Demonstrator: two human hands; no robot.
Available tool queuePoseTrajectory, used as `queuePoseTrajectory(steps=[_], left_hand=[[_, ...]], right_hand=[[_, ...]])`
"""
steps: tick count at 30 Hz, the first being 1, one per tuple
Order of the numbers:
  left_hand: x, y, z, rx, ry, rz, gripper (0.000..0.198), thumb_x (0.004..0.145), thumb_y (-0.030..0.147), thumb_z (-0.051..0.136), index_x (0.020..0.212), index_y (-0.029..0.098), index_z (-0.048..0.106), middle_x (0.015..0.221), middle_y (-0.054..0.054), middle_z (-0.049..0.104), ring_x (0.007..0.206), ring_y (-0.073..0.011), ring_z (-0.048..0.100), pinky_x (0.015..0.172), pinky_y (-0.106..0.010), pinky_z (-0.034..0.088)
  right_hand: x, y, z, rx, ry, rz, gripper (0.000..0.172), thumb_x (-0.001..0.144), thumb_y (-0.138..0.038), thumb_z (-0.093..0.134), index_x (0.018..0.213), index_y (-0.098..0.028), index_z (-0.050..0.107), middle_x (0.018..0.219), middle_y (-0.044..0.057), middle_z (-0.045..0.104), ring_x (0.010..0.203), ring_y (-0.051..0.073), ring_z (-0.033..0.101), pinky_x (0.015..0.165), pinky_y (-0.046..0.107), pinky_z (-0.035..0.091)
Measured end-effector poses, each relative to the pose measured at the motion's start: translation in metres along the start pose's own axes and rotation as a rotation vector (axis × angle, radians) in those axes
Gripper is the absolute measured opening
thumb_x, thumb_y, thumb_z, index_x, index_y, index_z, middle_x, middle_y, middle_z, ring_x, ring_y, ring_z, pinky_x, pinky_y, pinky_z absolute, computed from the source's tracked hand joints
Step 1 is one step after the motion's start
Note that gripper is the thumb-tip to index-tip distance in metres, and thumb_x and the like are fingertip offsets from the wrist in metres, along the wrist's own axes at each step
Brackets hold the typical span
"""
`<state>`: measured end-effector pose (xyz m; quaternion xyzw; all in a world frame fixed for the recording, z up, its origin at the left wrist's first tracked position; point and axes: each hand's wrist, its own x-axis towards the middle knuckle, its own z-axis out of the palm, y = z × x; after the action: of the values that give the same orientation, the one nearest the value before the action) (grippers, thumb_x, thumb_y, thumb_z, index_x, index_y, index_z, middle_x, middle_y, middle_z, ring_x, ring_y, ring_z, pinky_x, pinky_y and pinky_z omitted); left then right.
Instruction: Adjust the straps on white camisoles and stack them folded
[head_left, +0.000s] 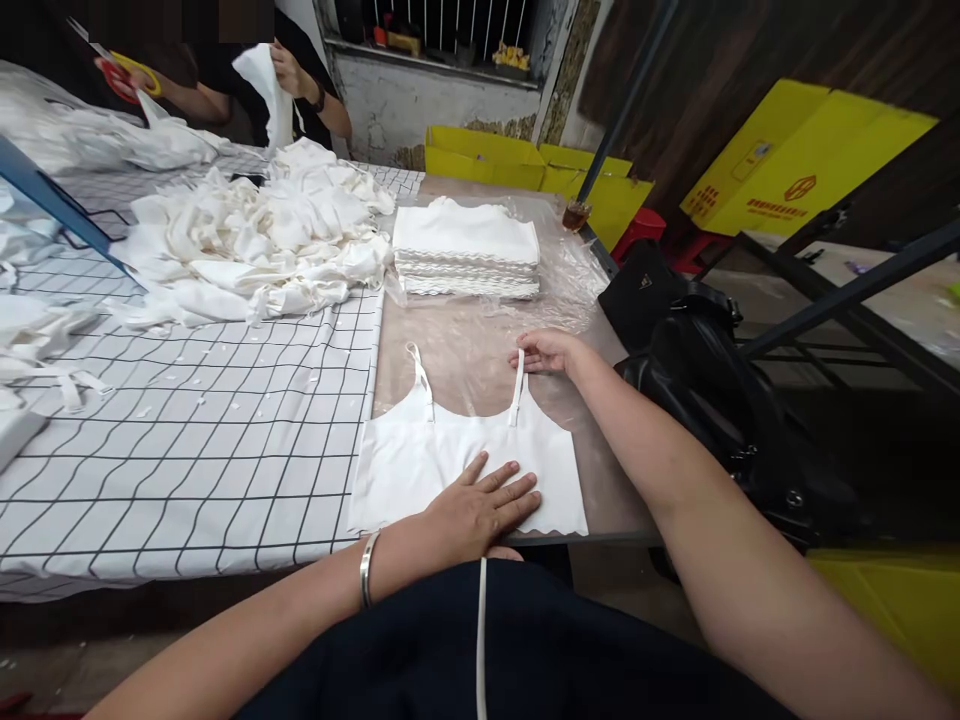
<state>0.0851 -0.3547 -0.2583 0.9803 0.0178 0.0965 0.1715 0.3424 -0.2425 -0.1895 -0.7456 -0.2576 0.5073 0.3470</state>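
A white cropped camisole (405, 470) with thin straps and a wavy hem lies flat at the table's front edge. My left hand (480, 505) rests palm down on its lower right part, fingers spread. At the top of the right shoulder strap (519, 385), my right hand (546, 352) has its fingers closed around the strap, which stands drawn straight away from me. The left strap (420, 368) lies loose in a narrow loop. Beyond the camisole sits a neat stack of folded white garments (465, 245) with scalloped edges.
Loose white garments (262, 235) are heaped on the checkered cloth (300, 430) at left. Across the table a person (322, 100) holds white fabric and red-and-yellow-handled scissors (124, 80). Black bags (705, 350) crowd the right edge, near a metal post (626, 95) and yellow boxes (484, 155).
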Motion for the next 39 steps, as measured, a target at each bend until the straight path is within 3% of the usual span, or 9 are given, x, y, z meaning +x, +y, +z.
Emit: queuePoseTrajectory(steps=[2,5,8,13,17,22,28,32,39], left_hand=[[-0.016,0.002,-0.013,-0.044,0.107,-0.148,0.052,0.095,0.056,0.041,0.132,0.021,0.055,0.133,-0.011,0.062,0.126,-0.0253,0.053,0.111,-0.044,0.032],[-0.057,0.001,-0.041,0.052,0.291,-0.663,0.038,0.098,0.042,0.034,0.095,0.020,0.065,0.095,-0.012,0.070,0.091,-0.0230,0.063,0.082,-0.036,0.047],[-0.096,-0.004,-0.062,0.217,0.236,-1.122,0.038,0.092,0.052,0.042,0.074,0.021,0.056,0.077,-0.009,0.063,0.074,-0.0251,0.059,0.064,-0.034,0.042],[-0.102,-0.008,-0.062,0.113,0.190,-1.194,0.025,0.085,0.041,0.045,0.068,0.023,0.045,0.070,-0.005,0.056,0.070,-0.0225,0.054,0.062,-0.032,0.037],[-0.093,-0.007,-0.066,-0.386,0.515,-1.300,0.023,0.078,0.043,0.051,0.069,0.022,0.045,0.056,0.003,0.044,0.054,-0.0143,0.042,0.054,-0.026,0.032],[-0.093,-0.004,-0.116,-1.318,0.794,-1.293,0.055,0.059,0.044,0.078,0.103,0.025,0.052,0.055,0.008,0.049,0.047,-0.0106,0.043,0.048,-0.021,0.034],[-0.088,-0.028,-0.196,-1.479,0.924,-1.108,0.059,0.046,0.026,0.090,0.098,0.026,0.062,0.068,0.004,0.061,0.058,-0.0134,0.059,0.051,-0.023,0.048],[-0.055,-0.100,-0.252,-1.373,0.939,-1.003,0.044,0.058,0.006,0.080,0.098,0.020,0.066,0.083,-0.002,0.068,0.068,-0.0128,0.065,0.059,-0.021,0.054],[0.063,-0.237,-0.376,-1.089,1.122,-0.645,0.037,0.082,-0.009,0.047,0.110,0.011,0.061,0.069,0.002,0.058,0.060,-0.0046,0.057,0.067,-0.018,0.051]], right_hand=[[-0.013,0.006,-0.011,-0.129,0.128,-0.087,0.018,0.083,-0.013,0.061,0.072,-0.020,0.050,0.053,-0.002,0.055,0.050,0.014,0.054,0.054,0.025,0.043],[-0.055,0.036,-0.034,-0.362,0.349,-0.277,0.032,0.079,-0.028,0.072,0.061,-0.021,0.046,0.047,-0.006,0.043,0.046,0.008,0.037,0.051,0.024,0.030],[-0.108,0.089,-0.042,-0.649,0.353,-0.300,0.045,0.072,-0.049,0.074,0.054,-0.022,0.043,0.045,-0.004,0.043,0.045,0.012,0.038,0.046,0.027,0.024],[-0.161,0.163,-0.016,-0.660,0.304,-0.232,0.037,0.065,-0.048,0.072,0.054,-0.023,0.047,0.047,-0.003,0.048,0.047,0.014,0.041,0.047,0.027,0.028],[-0.174,0.165,-0.007,-0.149,0.310,-0.238,0.042,0.063,-0.056,0.070,0.059,-0.022,0.045,0.051,-0.004,0.044,0.050,0.012,0.041,0.048,0.024,0.033],[-0.186,0.121,-0.026,0.567,0.112,-0.086,0.046,0.055,-0.040,0.088,0.079,-0.022,0.053,0.062,-0.006,0.052,0.054,0.011,0.050,0.047,0.020,0.043],[-0.156,0.036,-0.037,0.854,0.089,-0.208,0.044,0.050,-0.014,0.087,0.087,-0.022,0.065,0.070,-0.004,0.061,0.055,0.010,0.056,0.046,0.017,0.052],[-0.101,-0.052,-0.035,0.861,0.057,-0.325,0.021,0.066,-0.004,0.072,0.072,-0.019,0.058,0.062,-0.005,0.056,0.048,0.007,0.051,0.042,0.014,0.050],[0.006,-0.233,-0.073,0.679,0.239,-0.691,0.028,0.075,0.005,0.060,0.070,-0.018,0.045,0.064,-0.006,0.057,0.052,0.005,0.053,0.042,0.011,0.046]])
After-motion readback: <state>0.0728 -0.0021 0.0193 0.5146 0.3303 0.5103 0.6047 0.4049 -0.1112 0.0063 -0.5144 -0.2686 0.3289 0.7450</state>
